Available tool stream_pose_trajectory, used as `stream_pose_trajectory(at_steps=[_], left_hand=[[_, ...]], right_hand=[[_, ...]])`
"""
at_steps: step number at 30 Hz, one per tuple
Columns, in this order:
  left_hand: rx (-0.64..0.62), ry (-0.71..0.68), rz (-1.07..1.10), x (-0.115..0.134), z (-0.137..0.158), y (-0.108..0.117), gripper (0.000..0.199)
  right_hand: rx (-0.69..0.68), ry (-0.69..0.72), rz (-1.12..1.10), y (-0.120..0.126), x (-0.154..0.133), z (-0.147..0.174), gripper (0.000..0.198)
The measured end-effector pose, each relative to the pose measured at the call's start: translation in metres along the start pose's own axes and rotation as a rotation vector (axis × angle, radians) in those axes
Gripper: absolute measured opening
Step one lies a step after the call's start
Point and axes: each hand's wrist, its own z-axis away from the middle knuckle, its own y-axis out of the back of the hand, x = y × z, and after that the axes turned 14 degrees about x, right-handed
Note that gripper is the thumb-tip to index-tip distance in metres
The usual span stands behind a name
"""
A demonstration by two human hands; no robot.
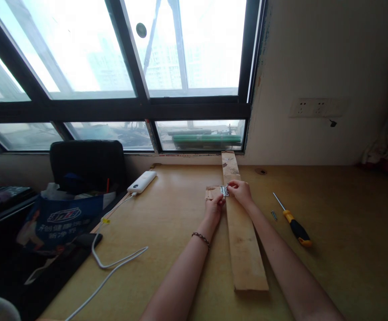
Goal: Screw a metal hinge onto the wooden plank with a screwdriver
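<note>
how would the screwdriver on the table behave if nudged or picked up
The screwdriver may roll a little when nudged, since its handle looks rounded. Its straight, shiny shaft should stay stiff, and the thick handle probably makes that end heavier.

Plank (247, 249) on table (167, 223), screwdriver (295, 226) to its right

A block (212, 192) lies just left of the plank's far half, a hinge (223, 191) at their seam. Screws (274, 215) lie between plank and screwdriver. A power bank (143, 181) sits near the table's left edge, a chair (87, 160) beyond.

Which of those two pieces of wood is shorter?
The short, pale wooden block at the bare left hand; the other, a long, pale wooden plank, stretches well beyond it at both ends.
</note>
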Motion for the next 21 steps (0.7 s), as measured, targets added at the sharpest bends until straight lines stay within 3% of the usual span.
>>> stream_pose_trajectory(at_steps=[14,21], left_hand=[[0.012,0.008,0.016,0.0012,0.0006,-0.001,0.03],[0.009,0.009,0.009,0.0007,-0.0005,-0.0018,0.028]], right_hand=[[0.005,0.04,0.012,-0.001,-0.0022,0.0022,0.017],[0.004,0.128,0.057,0.0006,-0.0042,0.0029,0.016]])
